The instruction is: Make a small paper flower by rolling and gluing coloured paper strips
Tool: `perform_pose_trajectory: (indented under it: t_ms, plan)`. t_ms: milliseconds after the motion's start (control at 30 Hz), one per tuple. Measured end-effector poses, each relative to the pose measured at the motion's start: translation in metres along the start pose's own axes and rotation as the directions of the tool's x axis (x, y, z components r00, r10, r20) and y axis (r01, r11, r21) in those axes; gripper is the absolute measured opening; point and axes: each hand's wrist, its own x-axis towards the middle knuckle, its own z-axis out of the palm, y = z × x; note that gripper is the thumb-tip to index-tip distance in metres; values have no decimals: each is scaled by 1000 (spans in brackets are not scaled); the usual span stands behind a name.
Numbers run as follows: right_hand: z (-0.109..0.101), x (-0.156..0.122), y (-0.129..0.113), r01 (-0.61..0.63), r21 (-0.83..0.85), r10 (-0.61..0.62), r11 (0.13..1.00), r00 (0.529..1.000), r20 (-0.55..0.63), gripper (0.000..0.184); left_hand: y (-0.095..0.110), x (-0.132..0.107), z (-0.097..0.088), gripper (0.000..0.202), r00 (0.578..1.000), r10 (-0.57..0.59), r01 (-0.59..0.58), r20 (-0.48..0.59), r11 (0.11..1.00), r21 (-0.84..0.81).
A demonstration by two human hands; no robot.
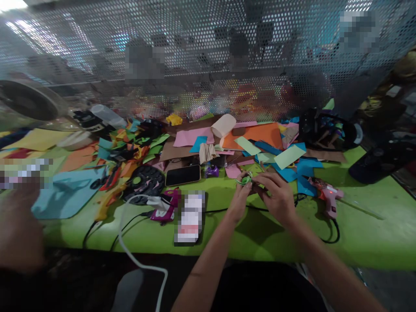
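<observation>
My left hand (239,203) is closed around a small craft piece of green strips (246,179), held above the green tabletop. From the right, my right hand (278,196) meets it with bent fingers, pinching at the edge of that piece; its fingertips partly cover it. To the right of this hand lies a pink glue gun (330,200) with a lit red spot and a clear glue stick behind it. Beyond my hands are pale green paper strips (290,156) and blue paper (305,173). A small purple object (212,170) sits just past my left hand.
Left of my hands are a dark phone (183,175), a blurred-out phone (191,218), a purple power strip (166,208) with cables, and a yellow glue gun (110,202). A co-worker's hand (21,208) is at far left. A perforated metal screen (201,60) stands behind paper scraps.
</observation>
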Motion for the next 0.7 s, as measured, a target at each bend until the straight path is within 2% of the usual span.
perform_pose_trajectory:
  t_ms: [200, 367, 700]
  plan:
    - [-2, 1, -1, 12, -7, -12, 1000, 1000, 11, 24, 5, -2, 2, 42, 999, -9, 10, -32, 999, 35]
    - [0, 0, 0, -2, 5, 2, 1000, 1000, 2, 21, -1, -1, 1, 40, 1000, 17, -16, -21, 1000, 20]
    - [-1, 0, 2, 31, -16, -31, 999, 999, 22, 29, -1, 1, 0, 42, 999, 45, -45, 3, 995, 84]
